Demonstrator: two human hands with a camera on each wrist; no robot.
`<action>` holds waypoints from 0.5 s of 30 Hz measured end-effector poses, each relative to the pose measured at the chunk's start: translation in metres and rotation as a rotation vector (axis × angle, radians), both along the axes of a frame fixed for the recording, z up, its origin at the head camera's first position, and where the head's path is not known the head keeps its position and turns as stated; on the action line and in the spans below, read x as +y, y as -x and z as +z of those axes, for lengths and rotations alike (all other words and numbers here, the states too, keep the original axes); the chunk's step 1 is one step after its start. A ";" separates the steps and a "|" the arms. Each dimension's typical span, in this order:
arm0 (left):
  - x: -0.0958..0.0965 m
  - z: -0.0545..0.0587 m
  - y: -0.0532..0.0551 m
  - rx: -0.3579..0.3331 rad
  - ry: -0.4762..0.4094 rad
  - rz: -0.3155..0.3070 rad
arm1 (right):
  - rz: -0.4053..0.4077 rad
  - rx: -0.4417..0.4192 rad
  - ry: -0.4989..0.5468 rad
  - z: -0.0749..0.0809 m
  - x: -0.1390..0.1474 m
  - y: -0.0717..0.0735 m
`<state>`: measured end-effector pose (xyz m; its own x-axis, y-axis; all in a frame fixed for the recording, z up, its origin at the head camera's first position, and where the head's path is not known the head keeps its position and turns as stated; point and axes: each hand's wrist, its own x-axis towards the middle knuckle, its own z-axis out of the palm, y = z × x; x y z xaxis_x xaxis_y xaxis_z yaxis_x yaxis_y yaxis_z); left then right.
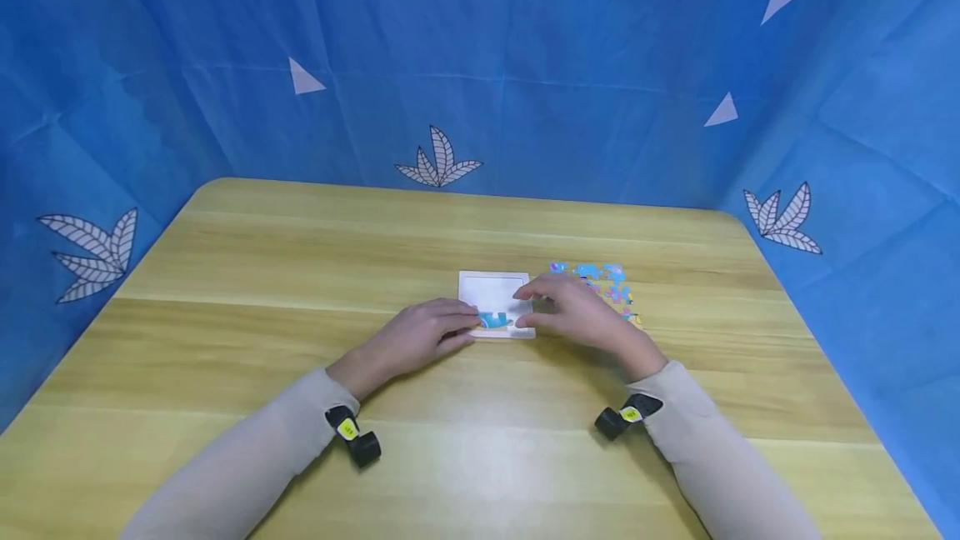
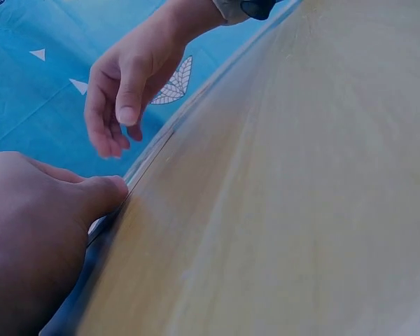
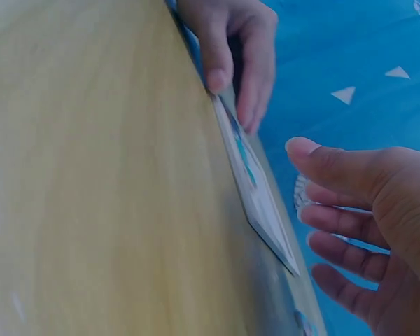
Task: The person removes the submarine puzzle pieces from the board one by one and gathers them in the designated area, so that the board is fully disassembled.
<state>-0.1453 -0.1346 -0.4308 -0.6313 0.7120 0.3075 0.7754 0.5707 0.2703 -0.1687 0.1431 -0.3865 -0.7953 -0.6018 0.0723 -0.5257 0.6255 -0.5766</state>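
Note:
A small white puzzle tray (image 1: pixel 491 282) lies on the wooden table, with joined blue puzzle pieces (image 1: pixel 493 321) along its near side. My left hand (image 1: pixel 422 335) rests at the tray's left side, fingers reaching onto the pieces and thumb by the near edge. In the right wrist view, that left hand (image 3: pixel 232 52) has its thumb at the tray's corner. Above the tray's right side is my right hand (image 1: pixel 573 312), thumb and fingers apart with nothing between them. The right wrist view shows this right hand (image 3: pixel 367 227) with fingers loosely bent.
Several loose colourful puzzle pieces (image 1: pixel 617 293) lie right of the tray, partly hidden by my right hand. A blue patterned curtain (image 1: pixel 480 65) hangs behind and beside the table (image 1: pixel 315 273). Both wrists carry small black cameras.

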 end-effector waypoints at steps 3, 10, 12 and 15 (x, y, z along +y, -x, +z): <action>0.000 0.000 0.001 0.006 -0.013 -0.006 | 0.036 0.021 -0.037 -0.003 -0.008 0.000; 0.000 -0.001 0.003 0.011 -0.012 -0.010 | 0.111 0.096 -0.078 -0.006 -0.021 0.002; 0.000 -0.001 0.002 0.011 -0.009 -0.012 | 0.112 0.110 -0.102 -0.007 -0.023 0.002; 0.000 -0.002 0.001 0.009 0.003 -0.016 | 0.110 0.119 -0.136 -0.009 -0.027 0.000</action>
